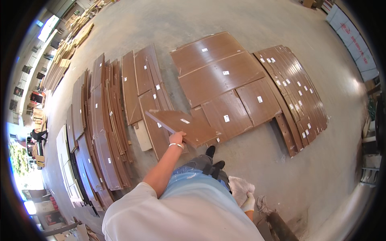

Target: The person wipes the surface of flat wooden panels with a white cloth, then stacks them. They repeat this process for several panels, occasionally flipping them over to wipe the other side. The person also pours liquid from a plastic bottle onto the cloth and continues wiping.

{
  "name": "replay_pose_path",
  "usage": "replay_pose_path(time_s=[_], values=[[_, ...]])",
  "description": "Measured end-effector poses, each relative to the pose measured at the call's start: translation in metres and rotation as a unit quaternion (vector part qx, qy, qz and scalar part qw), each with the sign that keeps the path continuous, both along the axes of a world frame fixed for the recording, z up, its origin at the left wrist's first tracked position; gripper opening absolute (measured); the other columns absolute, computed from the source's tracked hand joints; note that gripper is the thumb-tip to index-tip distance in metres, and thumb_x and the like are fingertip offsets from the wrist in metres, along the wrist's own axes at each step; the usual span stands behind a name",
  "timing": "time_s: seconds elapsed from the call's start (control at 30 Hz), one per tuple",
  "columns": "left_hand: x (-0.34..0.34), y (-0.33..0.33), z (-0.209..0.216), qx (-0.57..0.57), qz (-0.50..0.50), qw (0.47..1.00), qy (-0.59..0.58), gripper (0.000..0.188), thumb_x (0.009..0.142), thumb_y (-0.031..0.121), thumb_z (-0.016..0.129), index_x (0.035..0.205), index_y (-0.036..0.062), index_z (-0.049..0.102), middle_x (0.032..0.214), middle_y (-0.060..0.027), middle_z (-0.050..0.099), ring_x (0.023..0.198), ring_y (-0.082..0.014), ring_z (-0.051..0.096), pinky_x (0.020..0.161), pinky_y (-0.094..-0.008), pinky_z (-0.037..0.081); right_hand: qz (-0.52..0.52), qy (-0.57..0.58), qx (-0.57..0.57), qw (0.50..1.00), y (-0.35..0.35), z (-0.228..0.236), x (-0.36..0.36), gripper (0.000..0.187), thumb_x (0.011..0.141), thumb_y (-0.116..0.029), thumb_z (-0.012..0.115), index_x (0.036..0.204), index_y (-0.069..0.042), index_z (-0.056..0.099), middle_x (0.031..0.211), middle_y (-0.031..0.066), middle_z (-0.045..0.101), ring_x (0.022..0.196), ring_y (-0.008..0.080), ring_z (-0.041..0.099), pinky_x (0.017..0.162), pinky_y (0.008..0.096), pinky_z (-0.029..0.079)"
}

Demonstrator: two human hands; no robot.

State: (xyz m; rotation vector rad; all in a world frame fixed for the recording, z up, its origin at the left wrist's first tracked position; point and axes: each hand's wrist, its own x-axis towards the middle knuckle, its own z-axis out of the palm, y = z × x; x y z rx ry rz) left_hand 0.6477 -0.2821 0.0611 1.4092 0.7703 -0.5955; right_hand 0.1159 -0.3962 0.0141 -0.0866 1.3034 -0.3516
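Note:
My left hand (177,139), bare with a white band at the wrist, is closed on the edge of a brown wooden panel (171,117). That panel is tilted up off the others, its pale long edge turned toward me and a white label on its face. Under and beyond it lie several brown panels (217,86) with labels, flat on the floor. Down by my right side, my right hand (249,203) wears a whitish glove with an orange cuff. It grips a crumpled pale cloth (240,188), which hangs beside my leg.
To the right lies a row of narrow overlapping brown boards (297,88) with many labels. Left are long stacks of brown boards (104,136) and a white panel (69,160). A rag (263,205) lies near my right. A person (39,135) bends over at far left.

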Motion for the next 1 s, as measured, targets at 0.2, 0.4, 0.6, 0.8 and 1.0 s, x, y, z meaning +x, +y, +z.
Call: replay_pose_path(time_s=[0.2, 0.4, 0.6, 0.8, 1.0], values=[[0.027, 0.011, -0.005, -0.087, 0.089, 0.991, 0.051, 0.043, 0.088, -0.008, 0.065, 0.130, -0.0042, 0.055, 0.125, -0.0191, 0.064, 0.115, -0.0392, 0.066, 0.099, -0.0574, 0.056, -0.009, 0.084, -0.070, 0.994, -0.020, -0.035, 0.003, 0.055, 0.102, -0.025, 0.050, 0.147, 0.007, 0.051, 0.140, 0.0214, 0.061, 0.124, 0.0365, 0.063, 0.106, 0.0486, 0.052], [0.088, -0.047, -0.057, -0.167, -0.006, 0.986, -0.024, 0.038, 0.091, -0.006, 0.064, 0.128, -0.0041, 0.056, 0.125, -0.0180, 0.066, 0.116, -0.0357, 0.066, 0.103, -0.0499, 0.054, -0.034, 0.105, -0.045, 0.993, -0.036, -0.020, 0.057, 0.053, 0.101, -0.024, 0.052, 0.144, 0.007, 0.054, 0.136, 0.0208, 0.063, 0.120, 0.0353, 0.065, 0.104, 0.0468, 0.054], [0.263, -0.193, -0.123, -0.225, -0.041, 0.973, 0.024, 0.041, 0.093, -0.006, 0.063, 0.132, -0.0030, 0.056, 0.125, -0.0165, 0.066, 0.115, -0.0348, 0.065, 0.105, -0.0485, 0.052, -0.050, 0.153, -0.039, 0.986, -0.046, -0.006, 0.212, 0.052, 0.100, -0.023, 0.053, 0.142, 0.007, 0.056, 0.132, 0.0202, 0.065, 0.116, 0.0341, 0.067, 0.102, 0.0453, 0.055], [0.421, -0.357, -0.239, -0.274, -0.077, 0.959, 0.014, 0.047, 0.095, -0.007, 0.062, 0.141, -0.0004, 0.054, 0.137, -0.0162, 0.064, 0.125, -0.0319, 0.061, 0.109, -0.0467, 0.049, 0.000, 0.221, -0.002, 0.975, -0.022, -0.010, 0.383, 0.050, 0.100, -0.022, 0.054, 0.141, 0.007, 0.057, 0.130, 0.0195, 0.066, 0.114, 0.0330, 0.067, 0.100, 0.0442, 0.055], [0.516, -0.497, -0.305, -0.302, -0.094, 0.949, -0.017, 0.052, 0.095, -0.010, 0.060, 0.145, 0.0009, 0.051, 0.138, -0.0115, 0.062, 0.127, -0.0291, 0.058, 0.115, -0.0434, 0.043, 0.013, 0.266, 0.038, 0.963, -0.007, 0.001, 0.448, 0.049, 0.099, -0.021, 0.054, 0.139, 0.007, 0.058, 0.127, 0.0187, 0.067, 0.112, 0.0319, 0.068, 0.099, 0.0432, 0.055]])
